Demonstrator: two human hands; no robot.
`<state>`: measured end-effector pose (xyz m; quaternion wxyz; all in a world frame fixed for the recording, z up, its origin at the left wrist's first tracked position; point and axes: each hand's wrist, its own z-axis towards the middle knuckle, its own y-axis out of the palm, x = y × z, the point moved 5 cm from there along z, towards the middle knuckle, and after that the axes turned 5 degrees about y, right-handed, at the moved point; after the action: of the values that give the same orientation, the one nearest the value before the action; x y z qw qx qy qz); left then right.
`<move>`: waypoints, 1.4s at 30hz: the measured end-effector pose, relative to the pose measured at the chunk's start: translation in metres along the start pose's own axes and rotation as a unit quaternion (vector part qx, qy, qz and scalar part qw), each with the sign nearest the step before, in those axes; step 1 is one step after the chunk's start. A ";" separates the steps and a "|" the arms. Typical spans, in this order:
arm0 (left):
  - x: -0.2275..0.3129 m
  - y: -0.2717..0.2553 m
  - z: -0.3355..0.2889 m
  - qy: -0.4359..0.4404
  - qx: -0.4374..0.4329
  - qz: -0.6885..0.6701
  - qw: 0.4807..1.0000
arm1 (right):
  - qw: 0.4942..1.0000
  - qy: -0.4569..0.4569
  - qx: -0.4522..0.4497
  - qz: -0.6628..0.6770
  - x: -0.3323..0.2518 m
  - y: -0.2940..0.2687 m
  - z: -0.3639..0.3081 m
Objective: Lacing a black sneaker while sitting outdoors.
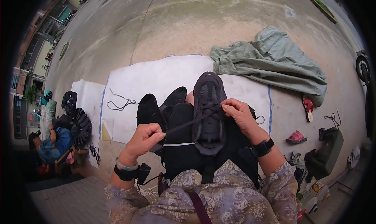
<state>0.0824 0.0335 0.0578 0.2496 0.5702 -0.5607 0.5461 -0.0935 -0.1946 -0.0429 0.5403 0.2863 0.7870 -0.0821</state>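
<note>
A dark grey sneaker (210,140) rests on my lap, toe pointing away from me. Its black shoelace (184,125) runs taut from the eyelets toward the left. My left hand (145,140) pinches that lace between thumb and fingers, left of the shoe. At the shoe's right side, my right hand (239,113) has thumb and forefinger pressed together by the eyelets; what lies between them is too small to make out, perhaps lace. Two black shoes, one in front (150,113) and one behind it (174,98), sit beyond my left hand.
A white sheet (156,77) covers the ground ahead, with a loose black lace (120,103) on it. Grey-green cloth (274,63) lies at the far right. Red sandals (296,136) and a dark green box-like thing (327,153) are to the right. Another person (55,145) sits at left.
</note>
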 end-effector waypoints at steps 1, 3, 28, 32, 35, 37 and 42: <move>-0.002 -0.011 -0.009 0.006 0.006 -0.002 1.000 | 1.000 0.001 -0.001 -0.001 0.000 0.001 0.000; -0.006 -0.025 -0.027 -0.001 0.008 0.000 1.000 | 1.000 -0.014 0.017 0.000 -0.003 0.000 -0.005; -0.082 -0.271 -0.191 -0.005 0.293 0.705 0.646 | 0.496 -0.075 0.455 -0.736 -0.066 -0.456 -0.300; -0.080 -0.320 -0.219 -0.083 0.403 0.661 0.628 | 0.441 -0.101 0.523 -0.723 -0.093 -0.487 -0.330; -0.125 -0.338 -0.213 -0.101 0.487 0.524 0.692 | 0.698 0.016 0.607 -0.379 -0.033 -0.521 -0.316; -0.157 -0.269 -0.167 -0.211 0.454 0.250 0.829 | 0.836 0.072 0.522 -0.155 0.014 -0.406 -0.224; -0.097 -0.023 -0.027 -0.233 0.146 -0.218 0.936 | 0.964 0.180 0.145 0.132 0.031 -0.113 -0.123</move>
<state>0.1163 0.0986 -0.0142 0.1392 0.8199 -0.3788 0.4060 -0.2615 -0.2224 -0.0416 0.3490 0.4730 0.8060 -0.0699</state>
